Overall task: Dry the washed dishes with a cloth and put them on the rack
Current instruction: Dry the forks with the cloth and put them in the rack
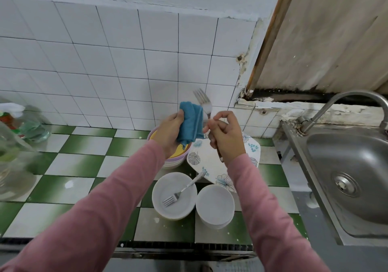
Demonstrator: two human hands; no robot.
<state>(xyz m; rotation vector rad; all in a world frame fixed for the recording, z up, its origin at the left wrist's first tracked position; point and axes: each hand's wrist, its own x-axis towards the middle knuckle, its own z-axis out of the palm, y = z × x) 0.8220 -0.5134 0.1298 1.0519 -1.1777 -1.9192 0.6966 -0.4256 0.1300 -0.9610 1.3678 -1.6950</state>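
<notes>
The drying step is under way: the left hand (170, 133) is gripping a folded blue cloth (191, 122) against the neck of a fork (203, 101), which the right hand (225, 137) is clamping by the handle, tines up, above the worktop (84, 162); next, I judge, the fork is needing the rack, which is not showing; a second fork (182, 189) is lying on a white plate stack (180, 208), near a patterned plate (206, 158) and coloured bowls (176, 160); the sink (346, 160) is sitting rightward.

One head-worn camera looks forward and down from close above the tiled counter (84, 145), facing the white wall (126, 51).
</notes>
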